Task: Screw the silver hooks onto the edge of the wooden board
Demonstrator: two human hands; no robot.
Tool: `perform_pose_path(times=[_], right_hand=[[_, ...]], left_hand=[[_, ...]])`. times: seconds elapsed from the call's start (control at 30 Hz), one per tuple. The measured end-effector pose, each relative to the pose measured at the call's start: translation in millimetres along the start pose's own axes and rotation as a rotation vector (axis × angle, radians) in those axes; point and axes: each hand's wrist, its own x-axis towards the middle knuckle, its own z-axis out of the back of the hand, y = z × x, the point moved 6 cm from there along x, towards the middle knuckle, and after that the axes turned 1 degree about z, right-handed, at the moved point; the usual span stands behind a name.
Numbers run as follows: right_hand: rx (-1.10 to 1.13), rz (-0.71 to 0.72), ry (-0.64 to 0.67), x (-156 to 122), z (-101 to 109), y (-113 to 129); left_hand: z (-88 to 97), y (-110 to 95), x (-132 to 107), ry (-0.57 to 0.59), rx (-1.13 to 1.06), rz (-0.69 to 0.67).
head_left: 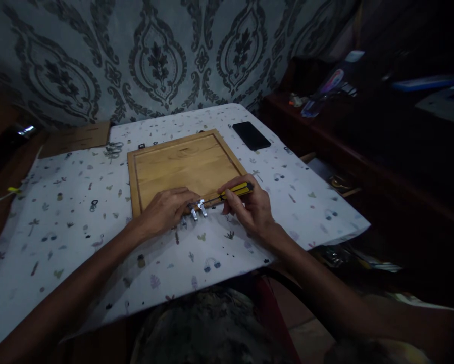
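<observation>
A square wooden frame panel (181,164) lies flat on a white patterned sheet (79,222). My right hand (249,207) is closed round a yellow and black screwdriver (236,191), whose tip points left at small metal hooks (198,208) on the panel's near edge. My left hand (166,210) rests on that near edge, fingers curled beside the hooks, pressing down on the panel; whether it pinches a hook I cannot make out.
A black phone (251,135) lies at the sheet's far right corner. Scissors (113,149) and a cardboard piece (77,137) sit behind the panel at the left. A dark cluttered shelf (363,121) stands to the right. Patterned wallpaper is behind.
</observation>
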Motion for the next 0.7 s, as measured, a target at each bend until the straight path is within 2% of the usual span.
perform_pose_path(times=[0.1, 0.2, 0.4, 0.7], right_hand=[[-0.004, 0.011, -0.004, 0.0, -0.2, 0.3], [0.011, -0.015, -0.017, -0.7, -0.4, -2.4], [0.026, -0.041, -0.026, -1.2, -1.3, -4.6], [0.042, -0.033, -0.032, -1.8, -0.9, -6.3]], left_hand=[[4.8, -5.6, -7.8, -0.034, 0.054, -0.033], [5.0, -11.4, -15.1, -0.013, 0.098, -0.053], [-4.1, -14.6, -22.7, 0.063, 0.165, -0.081], [-13.1, -18.7, -25.1, 0.089, 0.343, -0.115]])
